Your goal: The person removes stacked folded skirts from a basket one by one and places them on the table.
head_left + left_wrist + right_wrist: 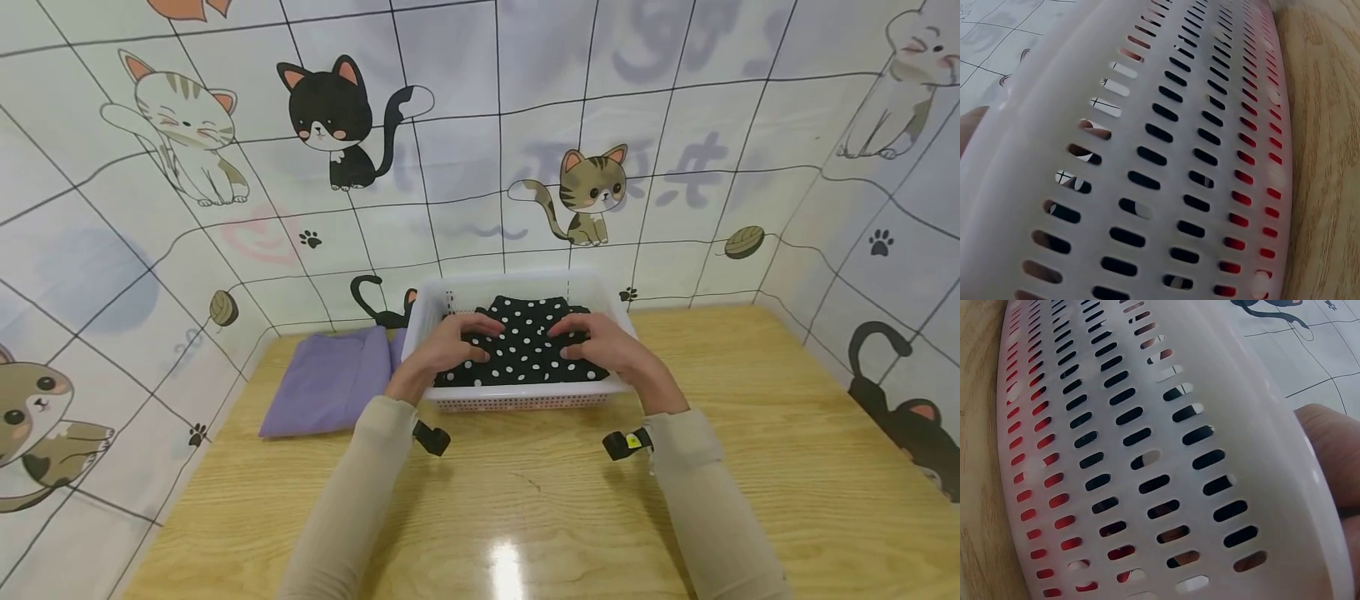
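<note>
A white plastic basket (525, 391) with slotted walls stands on the table, and a black cloth with white dots (523, 346) lies inside it. My left hand (456, 340) reaches over the front rim on the left, its bent fingers spread and resting at the cloth. From the right, my right hand (604, 342) does likewise, thumb and fingers apart at the cloth's other side. Neither hand pinches a fold. Through the slots of the basket wall (1166, 144) in the left wrist view, dark cloth shows above something red. Part of the right hand (1332, 453) shows past the rim in the right wrist view.
Folded purple cloth (330, 383) lies on the wooden table (525, 492) just left of the basket. Behind stands a wall covering (465, 200) printed with cats and grid lines. Small black devices are strapped at both wrists.
</note>
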The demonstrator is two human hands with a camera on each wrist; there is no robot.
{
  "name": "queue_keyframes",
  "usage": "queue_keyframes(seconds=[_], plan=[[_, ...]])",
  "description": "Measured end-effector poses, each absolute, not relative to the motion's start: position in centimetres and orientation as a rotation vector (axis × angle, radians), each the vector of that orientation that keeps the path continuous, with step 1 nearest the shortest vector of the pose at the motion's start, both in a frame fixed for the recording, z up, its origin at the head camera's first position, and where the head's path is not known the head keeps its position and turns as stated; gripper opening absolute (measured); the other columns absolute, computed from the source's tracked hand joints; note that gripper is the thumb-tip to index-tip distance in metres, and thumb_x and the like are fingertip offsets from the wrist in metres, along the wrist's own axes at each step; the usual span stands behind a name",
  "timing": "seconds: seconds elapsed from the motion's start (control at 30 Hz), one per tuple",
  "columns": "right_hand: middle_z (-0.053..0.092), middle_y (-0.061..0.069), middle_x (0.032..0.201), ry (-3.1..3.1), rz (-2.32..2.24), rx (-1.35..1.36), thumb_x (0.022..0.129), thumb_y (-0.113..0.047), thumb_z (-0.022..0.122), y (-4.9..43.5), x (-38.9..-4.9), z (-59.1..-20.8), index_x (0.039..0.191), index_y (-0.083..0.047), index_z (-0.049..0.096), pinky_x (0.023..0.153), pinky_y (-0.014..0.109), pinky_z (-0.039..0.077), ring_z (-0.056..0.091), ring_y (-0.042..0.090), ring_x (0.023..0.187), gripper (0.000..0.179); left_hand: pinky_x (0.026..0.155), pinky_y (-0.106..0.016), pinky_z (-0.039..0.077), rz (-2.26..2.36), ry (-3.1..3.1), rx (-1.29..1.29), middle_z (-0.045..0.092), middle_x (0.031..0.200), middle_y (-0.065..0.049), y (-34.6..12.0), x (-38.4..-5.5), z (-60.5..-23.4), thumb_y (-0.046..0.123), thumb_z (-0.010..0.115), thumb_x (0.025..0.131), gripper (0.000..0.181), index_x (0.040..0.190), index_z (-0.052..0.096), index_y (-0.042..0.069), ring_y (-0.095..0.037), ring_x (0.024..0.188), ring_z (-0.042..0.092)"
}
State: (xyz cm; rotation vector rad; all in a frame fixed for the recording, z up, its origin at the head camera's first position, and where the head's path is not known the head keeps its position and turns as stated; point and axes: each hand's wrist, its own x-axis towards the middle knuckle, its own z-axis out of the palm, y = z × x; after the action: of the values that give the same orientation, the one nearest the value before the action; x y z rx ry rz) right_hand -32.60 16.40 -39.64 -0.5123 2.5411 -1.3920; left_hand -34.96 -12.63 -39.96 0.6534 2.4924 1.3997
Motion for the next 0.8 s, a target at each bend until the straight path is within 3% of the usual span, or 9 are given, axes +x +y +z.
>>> queue_keyframes(seconds=[0.13,0.27,0.4,0.5,0.6,0.8], plan=[[0.052,0.024,0.147,2.505,-1.405,-0.571,0.093,0.005,0.063,16.7,-32.7,-39.9,0.135,0.002,0.062,0.115,0.062,0.037,0.044,0.043,0.139,0.042,0.117,-0.052,0.041,1.355,2.555,0.532,0.059,0.146,-0.016,-12.3,-35.0,-40.2,0.001,0.073,0.087,0.054,0.14,0.062,0.007,-0.033,0.137,0.053],[0.053,0.024,0.146,2.497,-1.434,-0.605,0.09,0.01,0.06,16.7,-32.8,-40.0,0.134,0.003,0.062,0.112,0.06,0.04,0.045,0.043,0.138,0.044,0.114,-0.051,0.043,1.32,2.713,0.217,0.052,0.151,-0.02,-12.1,-34.9,-40.5,0.017,0.068,0.096,0.051,0.143,0.056,0.005,-0.035,0.133,0.052],[0.056,0.021,0.145,2.533,-1.516,-0.53,0.088,0.014,0.057,16.6,-32.9,-39.8,0.13,0.002,0.066,0.108,0.051,0.042,0.046,0.039,0.139,0.045,0.108,-0.049,0.046,1.31,2.855,0.054,0.058,0.145,-0.019,-12.0,-34.8,-40.3,0.032,0.05,0.105,0.045,0.14,0.059,0.005,-0.034,0.126,0.056],[0.059,0.02,0.144,2.56,-1.609,-0.454,0.086,0.015,0.054,16.6,-32.9,-39.5,0.126,0.001,0.069,0.105,0.046,0.042,0.046,0.037,0.137,0.044,0.111,-0.05,0.044,1.366,2.861,0.041,0.06,0.142,-0.017,-12.0,-34.7,-40.0,0.042,0.032,0.109,0.055,0.137,0.062,0.005,-0.034,0.129,0.056],[0.062,0.019,0.142,2.586,-1.68,-0.388,0.086,0.014,0.053,16.8,-32.8,-39.2,0.122,0.002,0.071,0.107,0.046,0.041,0.048,0.035,0.138,0.042,0.118,-0.051,0.039,1.458,2.753,-0.017,0.054,0.151,-0.014,-12.1,-34.6,-39.7,0.049,0.024,0.11,0.064,0.138,0.063,0.007,-0.034,0.139,0.05],[0.063,0.02,0.14,2.591,-1.76,-0.279,0.089,0.011,0.052,16.9,-32.6,-38.5,0.119,0.002,0.073,0.118,0.055,0.037,0.047,0.034,0.141,0.038,0.112,-0.058,0.046,1.462,2.545,-0.083,0.046,0.159,-0.012,-12.4,-34.1,-39.3,0.048,0.041,0.107,0.056,0.147,0.055,0.011,-0.034,0.145,0.045]])
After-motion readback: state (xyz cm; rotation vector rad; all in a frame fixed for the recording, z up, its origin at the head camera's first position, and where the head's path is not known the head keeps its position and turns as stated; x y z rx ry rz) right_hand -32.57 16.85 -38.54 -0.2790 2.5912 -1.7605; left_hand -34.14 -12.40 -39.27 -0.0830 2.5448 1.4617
